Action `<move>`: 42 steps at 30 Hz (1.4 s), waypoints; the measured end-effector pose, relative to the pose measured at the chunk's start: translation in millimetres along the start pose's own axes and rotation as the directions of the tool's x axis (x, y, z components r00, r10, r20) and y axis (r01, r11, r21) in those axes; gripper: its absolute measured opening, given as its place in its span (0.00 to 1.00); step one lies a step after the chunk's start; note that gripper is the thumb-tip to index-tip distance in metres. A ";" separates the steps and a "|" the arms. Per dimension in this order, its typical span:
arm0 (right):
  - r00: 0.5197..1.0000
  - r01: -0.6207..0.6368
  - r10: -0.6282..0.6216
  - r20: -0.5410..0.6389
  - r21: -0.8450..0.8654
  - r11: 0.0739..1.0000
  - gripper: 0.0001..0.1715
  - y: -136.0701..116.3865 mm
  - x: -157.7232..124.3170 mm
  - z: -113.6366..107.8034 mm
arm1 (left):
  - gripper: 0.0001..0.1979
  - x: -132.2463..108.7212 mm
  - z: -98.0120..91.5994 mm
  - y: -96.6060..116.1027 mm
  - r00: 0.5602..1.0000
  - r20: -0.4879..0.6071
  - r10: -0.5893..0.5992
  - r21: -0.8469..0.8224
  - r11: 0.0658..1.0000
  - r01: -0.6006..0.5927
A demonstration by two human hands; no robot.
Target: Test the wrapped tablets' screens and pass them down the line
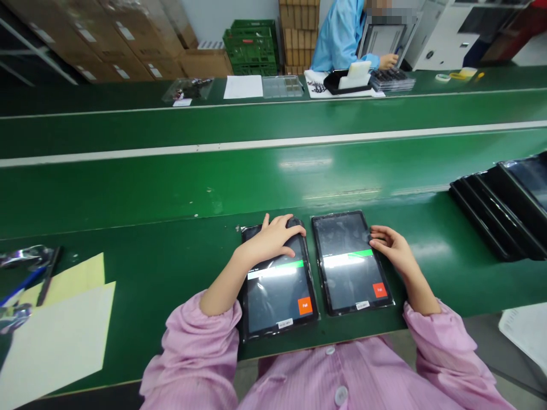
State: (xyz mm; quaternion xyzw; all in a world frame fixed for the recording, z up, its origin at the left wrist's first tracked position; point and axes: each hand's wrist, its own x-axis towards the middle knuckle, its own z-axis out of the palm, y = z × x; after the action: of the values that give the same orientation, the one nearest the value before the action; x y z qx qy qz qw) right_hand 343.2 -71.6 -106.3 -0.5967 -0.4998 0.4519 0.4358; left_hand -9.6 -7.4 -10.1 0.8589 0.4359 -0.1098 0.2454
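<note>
Left hand (273, 238) spread over one tablet, right hand (394, 246) at the edge of another

The left tablet (273, 302) and the right tablet (348, 285) lie side by side, face up, at the near edge of a green bench (171, 296), a narrow gap between them. Both screens are lit, each with a green and white band across the middle and an orange-red square near the lower right corner. The left hand is wide, fingers fanned over the far part of the left tablet. The right hand is narrow, its bent fingers and thumb close together at the right tablet's right edge; whether it grips the edge, I cannot tell.

To the right, dark tablets (491, 210) lie overlapping in a row. To the left, a black pen (49, 276) rests on yellow paper (85, 276), just beyond a pale sheet (64, 336). On the far side, a person in blue (339, 40) works near green crates (250, 48).
</note>
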 end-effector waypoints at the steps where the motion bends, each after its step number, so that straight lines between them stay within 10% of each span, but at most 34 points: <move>1: 1.000 -0.015 0.015 -0.018 0.001 1.000 0.31 0.9 -0.6 -0.2 | 0.24 0.2 -0.2 0.6 1.000 0.003 0.001 -0.001 1.000 -0.001; 34: 0.999 -0.039 0.040 0.010 -0.080 0.996 0.27 -10.5 3.5 -2.6 | 0.24 5.9 -2.8 3.9 0.997 -0.050 0.065 0.079 0.995 -0.061; 42: 0.998 -0.055 0.054 -0.015 -0.089 0.994 0.29 -23.5 -6.0 -8.5 | 0.39 2.8 -1.3 -3.0 0.988 -0.126 0.084 0.070 0.995 -0.075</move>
State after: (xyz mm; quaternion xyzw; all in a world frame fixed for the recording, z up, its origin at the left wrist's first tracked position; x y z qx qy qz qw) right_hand 346.2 -75.2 -81.0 -0.6319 -0.5005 0.4370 0.3990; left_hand -10.3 -3.2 -11.1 0.8884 0.4124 -0.0583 0.1928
